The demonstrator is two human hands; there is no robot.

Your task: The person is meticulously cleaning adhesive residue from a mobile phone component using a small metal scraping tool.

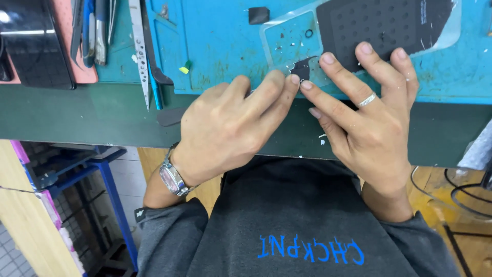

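**Two hands pinch a small dark scrap at the mat's near edge**

The left hand [233, 128], a metal watch [172, 178] on its wrist, has its fingers bunched narrow, tips closed on the small dark, flat, jagged scrap [302, 67]. The right hand [366, 120], wearing a silver ring [367, 99], meets it from the right, index tip on the scrap's near edge, other fingers spread on the black perforated rectangular pad [382, 25]. The scrap's long axis seems to run from near-left to far-right, its point aimed far-right. It lies on a clear plastic sheet [287, 38] over the blue work mat [220, 46]. Far left: steel tweezers [139, 51] and a black tablet [33, 43].
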